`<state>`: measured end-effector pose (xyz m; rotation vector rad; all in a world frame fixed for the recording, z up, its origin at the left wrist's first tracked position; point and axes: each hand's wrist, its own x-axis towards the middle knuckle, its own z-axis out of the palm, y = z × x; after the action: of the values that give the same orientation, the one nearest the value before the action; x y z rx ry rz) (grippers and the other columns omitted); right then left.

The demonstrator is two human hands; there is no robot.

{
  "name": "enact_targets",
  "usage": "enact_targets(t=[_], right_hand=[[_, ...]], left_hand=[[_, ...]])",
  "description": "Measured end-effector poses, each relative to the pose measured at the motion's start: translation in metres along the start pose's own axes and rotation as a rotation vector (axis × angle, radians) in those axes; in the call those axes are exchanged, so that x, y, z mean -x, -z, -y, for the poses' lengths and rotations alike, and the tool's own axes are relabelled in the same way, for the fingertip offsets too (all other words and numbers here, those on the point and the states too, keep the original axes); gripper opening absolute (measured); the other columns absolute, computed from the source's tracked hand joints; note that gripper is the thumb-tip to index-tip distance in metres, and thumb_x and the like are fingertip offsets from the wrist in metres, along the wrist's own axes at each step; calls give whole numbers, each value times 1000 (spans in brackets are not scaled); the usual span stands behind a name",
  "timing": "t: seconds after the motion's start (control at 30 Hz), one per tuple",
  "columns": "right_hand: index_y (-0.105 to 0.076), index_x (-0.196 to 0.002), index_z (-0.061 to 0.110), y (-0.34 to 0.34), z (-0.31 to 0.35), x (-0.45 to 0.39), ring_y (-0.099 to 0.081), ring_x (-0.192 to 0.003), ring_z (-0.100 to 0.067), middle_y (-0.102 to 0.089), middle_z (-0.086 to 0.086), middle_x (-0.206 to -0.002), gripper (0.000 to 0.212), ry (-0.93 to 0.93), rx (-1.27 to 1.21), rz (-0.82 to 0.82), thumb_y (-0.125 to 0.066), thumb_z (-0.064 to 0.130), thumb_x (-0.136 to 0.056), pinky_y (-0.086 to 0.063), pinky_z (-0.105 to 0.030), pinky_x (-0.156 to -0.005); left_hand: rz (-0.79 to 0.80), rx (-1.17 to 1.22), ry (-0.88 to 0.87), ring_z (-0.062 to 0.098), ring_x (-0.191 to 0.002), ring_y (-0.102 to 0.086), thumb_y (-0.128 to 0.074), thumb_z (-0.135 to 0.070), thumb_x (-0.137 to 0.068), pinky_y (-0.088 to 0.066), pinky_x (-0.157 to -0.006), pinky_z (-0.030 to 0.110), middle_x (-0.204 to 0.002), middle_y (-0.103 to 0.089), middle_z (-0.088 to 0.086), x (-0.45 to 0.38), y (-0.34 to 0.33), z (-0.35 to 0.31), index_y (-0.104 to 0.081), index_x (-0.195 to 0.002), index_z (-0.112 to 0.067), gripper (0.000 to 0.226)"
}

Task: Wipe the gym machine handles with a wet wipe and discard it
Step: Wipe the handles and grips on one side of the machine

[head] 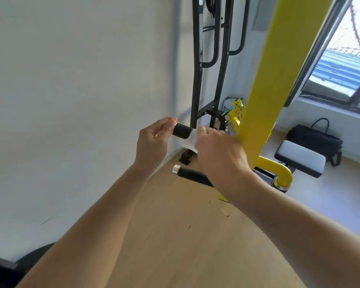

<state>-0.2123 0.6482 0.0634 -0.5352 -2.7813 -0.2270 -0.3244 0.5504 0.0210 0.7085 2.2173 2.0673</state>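
Note:
A black foam handle (181, 130) with a silver end cap sticks out to the left from the yellow gym machine (264, 80). My left hand (154, 142) pinches the handle's tip. My right hand (216, 154) is wrapped around the same handle further in, with a white wet wipe (190, 141) pressed between palm and grip; the wipe's lower edge hangs out below. A second black handle (190, 176) with a silver cap lies lower, partly hidden behind my right wrist.
A white wall (81, 90) stands close on the left. A black metal frame (206, 59) rises behind the handles. To the right are a padded seat (299, 161), a black bag (316, 140) under the window and wooden floor (185, 235) below.

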Motion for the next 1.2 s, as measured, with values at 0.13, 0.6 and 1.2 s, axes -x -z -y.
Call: enact_targets(t=[0.13,0.6,1.2], right_hand=[[-47,-133,7,-7,3,-7,-67,-105,-24,-66,-9,-119,35,113,-69,-30,-55,16,-100,-54,-32,-80],[-50,-118,5,-2,8,-11,-54,-69,-19,-55,-6,-87,21,139,171,-39,-45,18,-102,-40,-28,-54],[-74,-91,20,37,-2,-15,-69,-75,-14,-70,0,-84,23,-287,-1591,107,-86,22,-71,-60,-30,-65]], left_hand=[[-4,31,15,-16,-85,-64,-61,-27,-98,-42,-74,-1,-91,-74,-19,2,-1,1,-76,-111,-17,22],[-10,5,-16,-12,-73,-62,-61,-27,-98,-42,-69,0,-85,-74,-12,-1,6,0,-76,-111,-16,23],[188,131,-108,8,-83,-73,-77,-27,-79,-51,-74,15,-88,-77,-4,58,14,-28,-63,-105,-16,31]])
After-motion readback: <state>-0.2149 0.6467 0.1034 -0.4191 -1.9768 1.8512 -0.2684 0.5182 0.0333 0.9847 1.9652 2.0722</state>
